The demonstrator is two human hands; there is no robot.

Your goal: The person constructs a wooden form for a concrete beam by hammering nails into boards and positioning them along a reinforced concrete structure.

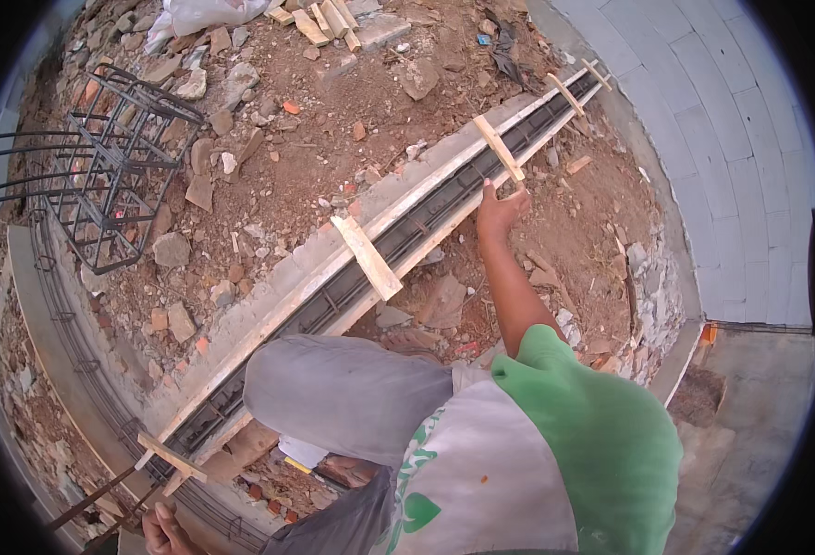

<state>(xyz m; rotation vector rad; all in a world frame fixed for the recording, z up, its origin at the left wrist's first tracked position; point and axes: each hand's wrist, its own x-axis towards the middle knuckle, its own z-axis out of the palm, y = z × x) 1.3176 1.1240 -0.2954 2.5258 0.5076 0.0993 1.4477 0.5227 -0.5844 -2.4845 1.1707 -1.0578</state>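
A long narrow timber formwork runs diagonally from lower left to upper right, with a steel rebar cage lying inside it. My right hand is at the near formwork board, its thumb on the top edge and its fingers bent over the outer side. Just beyond that hand, a wooden cross strip spans the two boards. Another cross strip lies nearer. My left hand is at the lower left with fingers curled, close to the strip at the formwork's near end; its grip is partly cut off.
A bent rebar frame stands on the rubble at left. A second trench with rebar curves along the left. Wood offcuts and a white sack lie at the back. A grey block wall rises at right. My bent knee overlaps the formwork.
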